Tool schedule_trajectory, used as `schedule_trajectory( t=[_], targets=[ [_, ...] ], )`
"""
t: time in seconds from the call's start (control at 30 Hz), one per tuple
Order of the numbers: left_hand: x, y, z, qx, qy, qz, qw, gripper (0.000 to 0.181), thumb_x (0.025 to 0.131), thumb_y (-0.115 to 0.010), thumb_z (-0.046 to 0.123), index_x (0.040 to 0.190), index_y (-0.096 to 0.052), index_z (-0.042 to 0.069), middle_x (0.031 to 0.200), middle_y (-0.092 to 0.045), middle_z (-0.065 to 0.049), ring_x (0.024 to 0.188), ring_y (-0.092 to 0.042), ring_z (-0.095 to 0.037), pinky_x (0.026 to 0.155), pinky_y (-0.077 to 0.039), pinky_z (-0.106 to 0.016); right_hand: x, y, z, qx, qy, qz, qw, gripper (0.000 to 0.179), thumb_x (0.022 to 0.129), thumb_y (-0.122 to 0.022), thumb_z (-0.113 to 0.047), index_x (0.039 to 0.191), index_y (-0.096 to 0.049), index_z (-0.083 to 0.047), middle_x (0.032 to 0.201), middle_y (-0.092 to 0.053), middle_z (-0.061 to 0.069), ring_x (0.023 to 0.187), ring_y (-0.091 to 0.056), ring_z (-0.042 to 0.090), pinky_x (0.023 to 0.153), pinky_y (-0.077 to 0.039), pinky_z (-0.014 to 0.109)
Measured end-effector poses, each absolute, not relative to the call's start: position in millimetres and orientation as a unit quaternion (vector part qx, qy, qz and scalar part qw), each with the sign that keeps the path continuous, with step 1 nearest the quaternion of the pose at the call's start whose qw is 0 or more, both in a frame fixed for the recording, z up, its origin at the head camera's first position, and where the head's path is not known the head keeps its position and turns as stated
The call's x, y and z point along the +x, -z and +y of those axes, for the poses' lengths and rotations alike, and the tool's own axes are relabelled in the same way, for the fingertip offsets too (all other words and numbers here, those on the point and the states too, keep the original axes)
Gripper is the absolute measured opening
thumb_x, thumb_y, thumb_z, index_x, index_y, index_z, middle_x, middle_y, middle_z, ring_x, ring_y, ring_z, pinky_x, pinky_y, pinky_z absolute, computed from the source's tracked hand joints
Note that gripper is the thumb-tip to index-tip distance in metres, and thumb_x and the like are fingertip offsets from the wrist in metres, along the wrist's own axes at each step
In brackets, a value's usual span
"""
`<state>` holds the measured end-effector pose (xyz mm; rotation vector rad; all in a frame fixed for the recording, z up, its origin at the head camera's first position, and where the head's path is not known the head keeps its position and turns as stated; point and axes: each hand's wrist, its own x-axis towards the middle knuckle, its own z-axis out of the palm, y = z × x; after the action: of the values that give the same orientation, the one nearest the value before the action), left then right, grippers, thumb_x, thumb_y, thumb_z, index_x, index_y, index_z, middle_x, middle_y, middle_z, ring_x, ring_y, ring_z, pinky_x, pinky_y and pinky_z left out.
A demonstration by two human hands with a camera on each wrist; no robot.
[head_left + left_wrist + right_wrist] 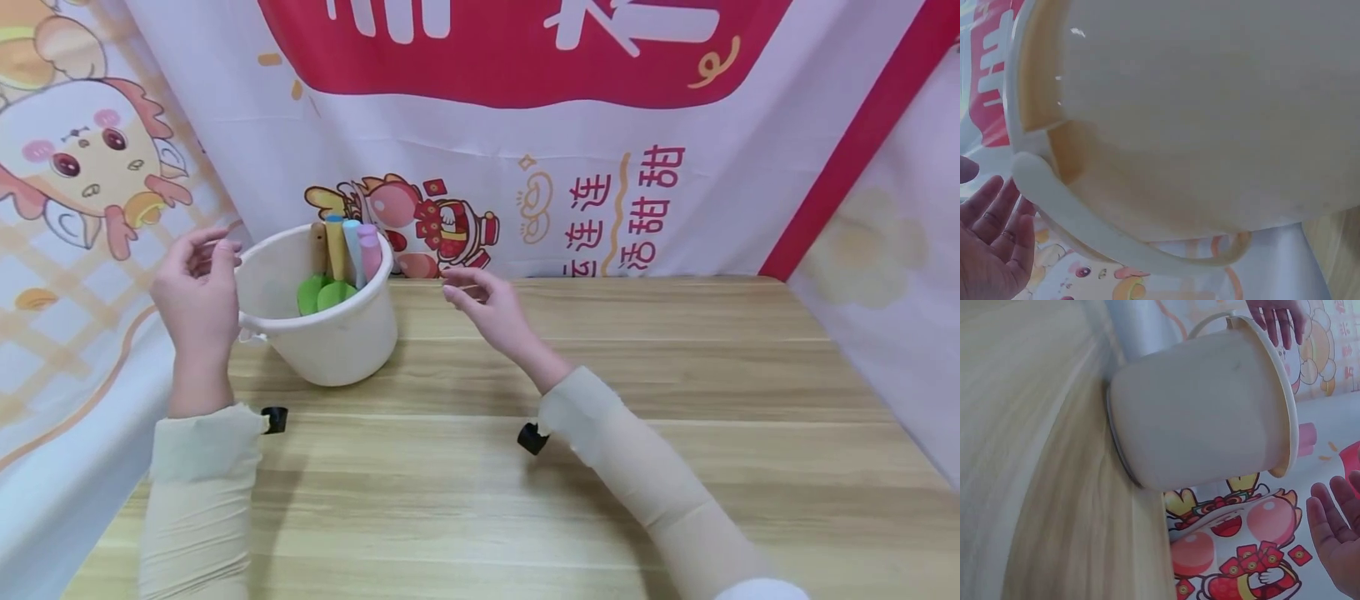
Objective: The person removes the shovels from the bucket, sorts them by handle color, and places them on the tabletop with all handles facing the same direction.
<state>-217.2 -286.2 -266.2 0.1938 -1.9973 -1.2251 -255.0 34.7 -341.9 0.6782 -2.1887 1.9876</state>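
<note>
A cream plastic bucket (341, 350) stands upright at the back left of the wooden table. Several handled tools lean inside it: a brown handle, a yellow handle (335, 250) with a blue tip, a light blue one and a pink one (369, 250). Green rounded pieces (336, 294) show lower down among them. My left hand (197, 287) is beside the bucket's left rim, fingers loosely bent and holding nothing. In the left wrist view its fingertips are close to the hinge of the bucket's handle (1104, 231). Right of the bucket, my right hand (487, 308) hovers empty with relaxed fingers.
The wood-grain table (465, 492) runs forward and to the right of the bucket. A printed cloth (465, 150) hangs right behind its back edge, and another patterned cloth (67, 275) borders the left side. Small black pieces (532, 438) stick out from both sleeve cuffs.
</note>
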Motion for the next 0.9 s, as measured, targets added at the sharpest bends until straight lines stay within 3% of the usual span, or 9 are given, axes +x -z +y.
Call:
schedule_trajectory(
  t=[0.13,0.4,0.7,0.9],
  targets=[
    [-219.2,271.3,-295.9,0.09,0.501,-0.76,0.403,0.024,0.103,-0.06,0.02,0.119,-0.074,0.009,0.089,-0.069,0.017,0.081,-0.066,-0.001,0.078,-0.05,-0.015,-256.1,345.8,24.9,0.213,-0.684,-0.697,0.023,0.03,0.103,-0.064,-0.014,0.129,-0.066,0.001,0.114,-0.069,0.014,0.099,-0.068,0.023,0.09,-0.059,0.036],
    [-225.8,276.7,-314.4,0.125,0.528,-0.725,0.424,0.021,0.101,-0.059,0.015,0.112,-0.075,0.009,0.08,-0.07,0.017,0.07,-0.067,0.0,0.073,-0.053,-0.014,-258.8,348.0,14.4,0.176,-0.726,-0.663,-0.038,0.033,0.105,-0.062,-0.022,0.129,-0.066,0.0,0.113,-0.069,0.013,0.099,-0.069,0.022,0.09,-0.058,0.031],
    [-231.2,283.5,-330.6,0.153,0.579,-0.687,0.412,0.015,0.099,-0.061,0.01,0.094,-0.074,0.016,0.074,-0.069,0.014,0.06,-0.065,0.001,0.065,-0.053,-0.009,-264.4,347.5,2.4,0.136,-0.767,-0.617,-0.116,0.035,0.106,-0.06,-0.021,0.134,-0.062,0.0,0.119,-0.068,0.016,0.109,-0.068,0.03,0.093,-0.057,0.033],
    [-234.1,294.4,-339.5,0.173,0.591,-0.694,0.374,0.017,0.099,-0.061,0.011,0.09,-0.069,0.023,0.071,-0.068,0.016,0.056,-0.063,0.003,0.058,-0.049,-0.007,-266.1,346.5,-14.4,0.138,-0.773,-0.603,-0.141,0.037,0.106,-0.06,-0.018,0.136,-0.061,0.001,0.121,-0.068,0.016,0.11,-0.068,0.034,0.093,-0.057,0.033]
  ],
)
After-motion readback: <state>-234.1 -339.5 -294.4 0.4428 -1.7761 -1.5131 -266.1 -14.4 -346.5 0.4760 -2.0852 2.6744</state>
